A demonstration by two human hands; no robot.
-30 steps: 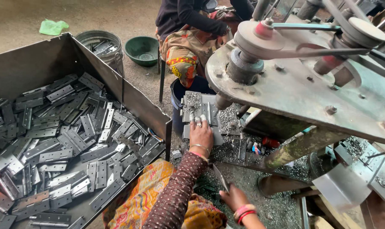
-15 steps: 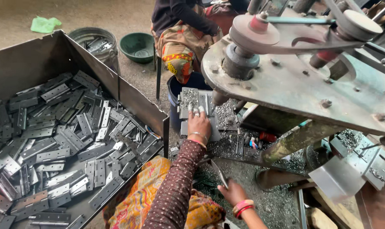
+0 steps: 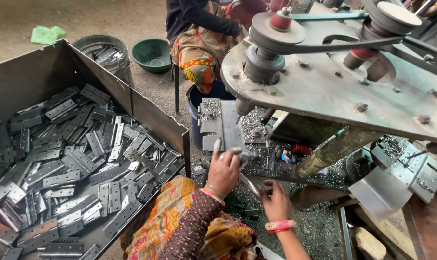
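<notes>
Big rusty steel bin (image 3: 45,72) at left, heaped with flat grey hinges. Left hand (image 3: 223,171): fingers (image 3: 217,144) curled, gripping near end of grey steel hinge plate (image 3: 222,123) lying under drill spindle (image 3: 242,107). Right hand (image 3: 276,202): fingers bent around thin metal rod (image 3: 250,185); grip partly hidden, tightness unclear. Rod's far end lost behind left hand.
</notes>
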